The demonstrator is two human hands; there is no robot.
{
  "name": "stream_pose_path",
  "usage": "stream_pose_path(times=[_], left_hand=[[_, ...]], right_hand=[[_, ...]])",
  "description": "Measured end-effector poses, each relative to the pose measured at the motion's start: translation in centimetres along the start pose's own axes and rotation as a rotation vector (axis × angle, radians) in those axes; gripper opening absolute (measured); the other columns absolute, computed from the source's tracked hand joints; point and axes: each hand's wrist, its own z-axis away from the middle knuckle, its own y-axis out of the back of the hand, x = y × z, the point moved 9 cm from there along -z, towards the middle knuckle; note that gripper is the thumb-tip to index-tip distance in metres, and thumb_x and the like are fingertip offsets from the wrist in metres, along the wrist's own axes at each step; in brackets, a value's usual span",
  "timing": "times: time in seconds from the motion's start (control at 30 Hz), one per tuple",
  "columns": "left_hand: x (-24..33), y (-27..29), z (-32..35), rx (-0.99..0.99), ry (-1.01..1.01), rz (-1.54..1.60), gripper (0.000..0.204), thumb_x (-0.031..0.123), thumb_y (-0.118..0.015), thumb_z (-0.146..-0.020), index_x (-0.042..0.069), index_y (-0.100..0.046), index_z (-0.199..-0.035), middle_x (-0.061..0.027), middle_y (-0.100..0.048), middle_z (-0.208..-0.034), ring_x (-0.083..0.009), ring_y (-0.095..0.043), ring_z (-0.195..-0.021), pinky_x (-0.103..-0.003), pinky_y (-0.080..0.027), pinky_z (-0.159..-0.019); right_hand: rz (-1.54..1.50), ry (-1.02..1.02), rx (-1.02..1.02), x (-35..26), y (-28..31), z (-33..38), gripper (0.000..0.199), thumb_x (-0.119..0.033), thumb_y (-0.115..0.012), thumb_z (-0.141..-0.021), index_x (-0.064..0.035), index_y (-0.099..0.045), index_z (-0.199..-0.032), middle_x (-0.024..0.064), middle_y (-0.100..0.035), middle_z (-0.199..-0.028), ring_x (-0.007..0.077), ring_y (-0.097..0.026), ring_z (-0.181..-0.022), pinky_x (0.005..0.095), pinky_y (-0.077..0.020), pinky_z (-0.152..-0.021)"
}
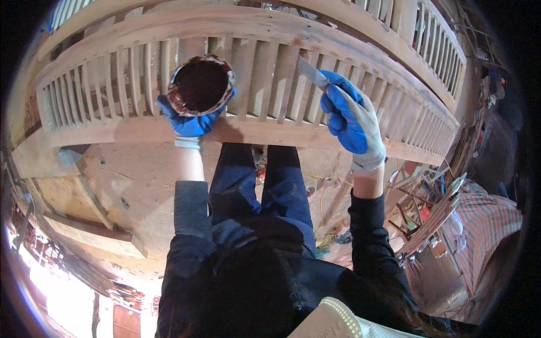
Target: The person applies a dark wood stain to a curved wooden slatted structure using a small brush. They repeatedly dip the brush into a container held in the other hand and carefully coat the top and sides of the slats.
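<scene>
Comprises bowl (177, 102) with dark brown contents (202, 84) at eleven o'clock, cupped in gloved left hand (191, 125); scraper (313, 74) at one o'clock, pinched in gloved right hand (354, 119); slatted wooden panel (282, 130) behind both, at twelve.

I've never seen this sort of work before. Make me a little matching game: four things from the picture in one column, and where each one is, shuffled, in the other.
Things:
1. Bowl of dark brown material
2. Flat-bladed scraper
3. Nearer slatted wooden panel
4. Striped sheet

Places:
A. Stretching across the view, beyond the person's legs
B. In the gloved right hand
C. Spread out toward the right edge of the view
D. In the gloved left hand

Right pairs: 1-D, 2-B, 3-A, 4-C
</scene>
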Motion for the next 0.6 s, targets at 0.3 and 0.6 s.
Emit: stream_pose_path(times=[0.3,0.6], left_hand=[[-0.4,-1.1,-0.2,-0.349,0.019,-0.131,0.093,0.067,-0.060,-0.078,0.015,-0.029,-0.148,-0.0123,-0.037,-0.149,-0.0334,-0.038,-0.134,-0.054,-0.038,-0.106],[-1.9,-1.9,0.6,-0.489,0.351,0.577,0.104,0.074,-0.061,-0.071,0.015,-0.025,-0.149,-0.0164,-0.032,-0.151,-0.0414,-0.039,-0.131,-0.063,-0.038,-0.101]], right_hand=[[1.169,0.922,-0.074,-6.6,-11.8,2.4,0.020,-0.017,-0.069,-0.082,-0.0092,-0.070,-0.101,0.0061,-0.058,-0.087,0.0202,-0.060,-0.074,0.0335,-0.0478,-0.065],[1.563,1.192,0.031,-4.0,-18.1,0.2,0.016,-0.018,-0.063,-0.077,-0.0120,-0.067,-0.091,0.0067,-0.060,-0.094,0.0234,-0.064,-0.085,0.0374,-0.0532,-0.071]])
